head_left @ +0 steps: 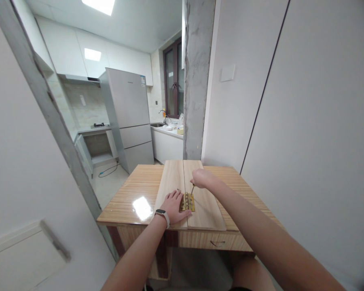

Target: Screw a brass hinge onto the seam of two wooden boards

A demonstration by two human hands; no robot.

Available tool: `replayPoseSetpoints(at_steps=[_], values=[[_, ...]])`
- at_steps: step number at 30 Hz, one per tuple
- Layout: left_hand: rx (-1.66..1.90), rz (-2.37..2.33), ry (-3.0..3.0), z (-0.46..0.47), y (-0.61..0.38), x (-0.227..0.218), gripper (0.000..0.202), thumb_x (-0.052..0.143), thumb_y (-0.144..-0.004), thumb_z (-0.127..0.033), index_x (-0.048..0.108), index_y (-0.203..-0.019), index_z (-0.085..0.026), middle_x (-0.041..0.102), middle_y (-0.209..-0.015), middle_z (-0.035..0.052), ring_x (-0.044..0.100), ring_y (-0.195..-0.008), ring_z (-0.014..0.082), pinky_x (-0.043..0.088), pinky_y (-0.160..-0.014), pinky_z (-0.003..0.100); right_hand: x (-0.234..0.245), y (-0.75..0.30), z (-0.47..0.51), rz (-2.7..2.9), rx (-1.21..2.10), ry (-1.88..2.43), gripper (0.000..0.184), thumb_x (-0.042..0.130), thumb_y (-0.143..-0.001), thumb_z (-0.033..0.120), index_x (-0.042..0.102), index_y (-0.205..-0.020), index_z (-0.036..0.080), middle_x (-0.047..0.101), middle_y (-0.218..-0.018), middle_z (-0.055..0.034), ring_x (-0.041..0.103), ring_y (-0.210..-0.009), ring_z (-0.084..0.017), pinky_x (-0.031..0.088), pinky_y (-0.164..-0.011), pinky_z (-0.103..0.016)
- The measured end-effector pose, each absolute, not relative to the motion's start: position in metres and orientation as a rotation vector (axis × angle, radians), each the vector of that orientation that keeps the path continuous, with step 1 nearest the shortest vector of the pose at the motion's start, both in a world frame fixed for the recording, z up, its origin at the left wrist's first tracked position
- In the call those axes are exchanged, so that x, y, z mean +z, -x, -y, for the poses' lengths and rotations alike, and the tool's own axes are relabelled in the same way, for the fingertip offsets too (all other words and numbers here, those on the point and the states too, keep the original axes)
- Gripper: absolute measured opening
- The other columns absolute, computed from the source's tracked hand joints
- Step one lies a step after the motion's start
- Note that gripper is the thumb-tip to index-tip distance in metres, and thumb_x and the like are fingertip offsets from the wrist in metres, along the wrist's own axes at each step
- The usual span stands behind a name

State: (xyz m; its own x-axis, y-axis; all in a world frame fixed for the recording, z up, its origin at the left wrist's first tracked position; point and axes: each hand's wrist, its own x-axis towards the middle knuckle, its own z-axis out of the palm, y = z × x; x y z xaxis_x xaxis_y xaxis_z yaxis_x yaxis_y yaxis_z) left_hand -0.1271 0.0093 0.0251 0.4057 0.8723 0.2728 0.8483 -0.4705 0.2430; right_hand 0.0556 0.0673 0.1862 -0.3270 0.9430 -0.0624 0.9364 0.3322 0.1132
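Two pale wooden boards [173, 178] lie side by side on the table, a narrow seam between them. A brass hinge [191, 204] spans that seam, its knuckle along the line. My left hand [173, 207], with a watch band on the wrist, lies flat with fingers apart on the left board, covering part of the hinge; the thumb reaches over its lower edge. My right hand [202, 178] is closed around a screwdriver [193, 188], whose handle is mostly hidden in the fist. Its shaft slants down to the right half of the hinge. Whether a screw sits under the tip, I cannot tell.
The glossy wood-grain table [133, 186] has a drawer handle [217, 243] at its front edge. A bare grey pillar [197, 81] and a white wall [306, 121] stand beyond it and to the right. Behind is a kitchen with a grey refrigerator [127, 101].
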Motion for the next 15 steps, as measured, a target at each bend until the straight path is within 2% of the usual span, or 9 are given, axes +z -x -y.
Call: replayPoseSetpoints(at_steps=[7, 12, 15], values=[[0.554, -1.575, -2.562, -0.0085, 0.1264, 0.0262, 0.090, 0.043, -0.083, -0.083, 0.043, -0.148, -0.021, 0.042, -0.156, 0.0142, 0.033, -0.145, 0.0358, 0.021, -0.120, 0.052, 0.1848, -0.0572, -0.0676, -2.477, 0.081, -1.758, 0.049, 0.063, -0.090, 0.053, 0.073, -0.117, 0.014, 0.072, -0.118, -0.0217, 0.068, -0.111, -0.031, 0.051, -0.090, -0.033], [0.554, -1.571, -2.566, -0.0084, 0.1266, 0.0261, 0.092, 0.043, -0.083, -0.084, 0.043, -0.148, -0.019, 0.041, -0.156, 0.0153, 0.033, -0.145, 0.0361, 0.021, -0.119, 0.052, 0.1839, -0.0577, -0.0684, -2.508, 0.133, -1.714, 0.038, 0.061, -0.092, 0.044, 0.072, -0.112, 0.013, 0.072, -0.115, -0.0212, 0.070, -0.106, -0.030, 0.052, -0.081, -0.032], [0.559, -1.567, -2.572, -0.0083, 0.1267, 0.0262, 0.091, 0.043, -0.082, -0.084, 0.044, -0.148, -0.020, 0.042, -0.156, 0.0147, 0.034, -0.145, 0.0359, 0.021, -0.120, 0.051, 0.1830, -0.0591, -0.0716, -2.564, 0.139, -1.623, 0.029, 0.066, -0.089, 0.037, 0.071, -0.110, 0.018, 0.074, -0.112, -0.0156, 0.070, -0.103, -0.027, 0.050, -0.078, -0.030]])
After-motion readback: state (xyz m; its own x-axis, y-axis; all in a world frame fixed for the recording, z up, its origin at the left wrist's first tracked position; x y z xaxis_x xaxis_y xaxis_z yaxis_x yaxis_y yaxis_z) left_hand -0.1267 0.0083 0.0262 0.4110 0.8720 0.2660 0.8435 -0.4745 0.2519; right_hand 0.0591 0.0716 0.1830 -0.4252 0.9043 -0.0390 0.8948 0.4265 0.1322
